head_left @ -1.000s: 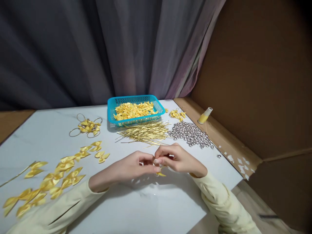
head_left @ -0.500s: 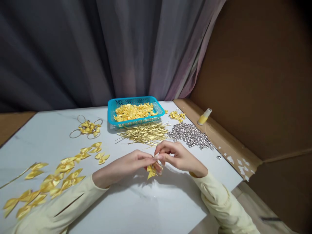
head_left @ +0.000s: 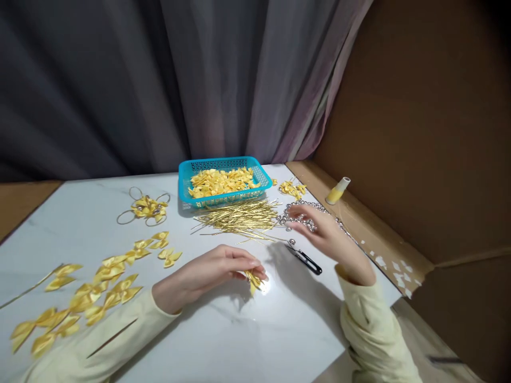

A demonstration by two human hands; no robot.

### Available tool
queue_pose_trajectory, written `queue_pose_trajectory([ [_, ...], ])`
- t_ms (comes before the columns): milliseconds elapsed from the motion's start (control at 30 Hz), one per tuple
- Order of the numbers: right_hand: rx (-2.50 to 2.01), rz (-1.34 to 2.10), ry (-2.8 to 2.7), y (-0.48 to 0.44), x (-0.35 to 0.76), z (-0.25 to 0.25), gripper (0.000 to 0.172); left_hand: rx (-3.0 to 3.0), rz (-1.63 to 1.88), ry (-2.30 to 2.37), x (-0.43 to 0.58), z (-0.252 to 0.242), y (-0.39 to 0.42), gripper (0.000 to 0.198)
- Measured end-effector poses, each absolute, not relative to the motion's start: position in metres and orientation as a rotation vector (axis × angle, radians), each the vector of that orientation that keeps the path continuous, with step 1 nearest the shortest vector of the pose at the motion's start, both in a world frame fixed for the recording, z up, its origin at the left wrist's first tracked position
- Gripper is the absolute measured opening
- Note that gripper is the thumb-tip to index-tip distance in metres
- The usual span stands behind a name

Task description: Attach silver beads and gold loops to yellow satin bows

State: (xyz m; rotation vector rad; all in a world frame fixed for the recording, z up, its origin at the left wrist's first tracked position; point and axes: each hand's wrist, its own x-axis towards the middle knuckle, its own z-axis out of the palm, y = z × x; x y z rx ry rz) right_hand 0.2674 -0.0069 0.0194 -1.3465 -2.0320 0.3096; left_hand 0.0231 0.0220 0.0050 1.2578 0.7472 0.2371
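My left hand (head_left: 223, 268) is closed on a yellow ribbon bow (head_left: 254, 283), pinched between thumb and fingers just over the white table; part of the bow is hidden by the fingers. My right hand (head_left: 319, 231) reaches over the pile of silver beads (head_left: 302, 211), thumb and fingers apart, with nothing visible between them. Below that hand lies a pair of black thread snips (head_left: 305, 260), and one single silver bead (head_left: 291, 242) sits by its tip. Gold twist ties (head_left: 243, 217) are heaped just left of the beads.
A blue basket (head_left: 183, 183) full of small yellow bows stands at the back. Several loose bows (head_left: 107, 270) lie on the left, near a cluster with gold loops (head_left: 148, 207). A yellow thread spool (head_left: 337, 191) stands on the cardboard ledge at right, with white scraps (head_left: 380, 260) nearby.
My right hand has left the bow and moved right and away to the beads, uncovering the thread snips. My left hand still grips the bow in about the same place.
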Motion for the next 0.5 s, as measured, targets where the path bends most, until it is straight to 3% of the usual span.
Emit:
queue_pose_trajectory([
  [167,-1.93,0.166,-2.258,-0.032,0.302,-0.007,0.021,1.212,0.287,0.809,0.02,0.007,0.024,0.023],
  [300,-2.109,0.041,-2.286,-0.046,0.279,-0.039,0.008,1.182,0.347,0.821,0.02,0.009,0.023,0.021],
  [500,-2.168,-0.05,-2.172,-0.047,0.26,-0.057,0.017,1.135,0.416,0.855,0.02,0.011,0.024,0.02],
])
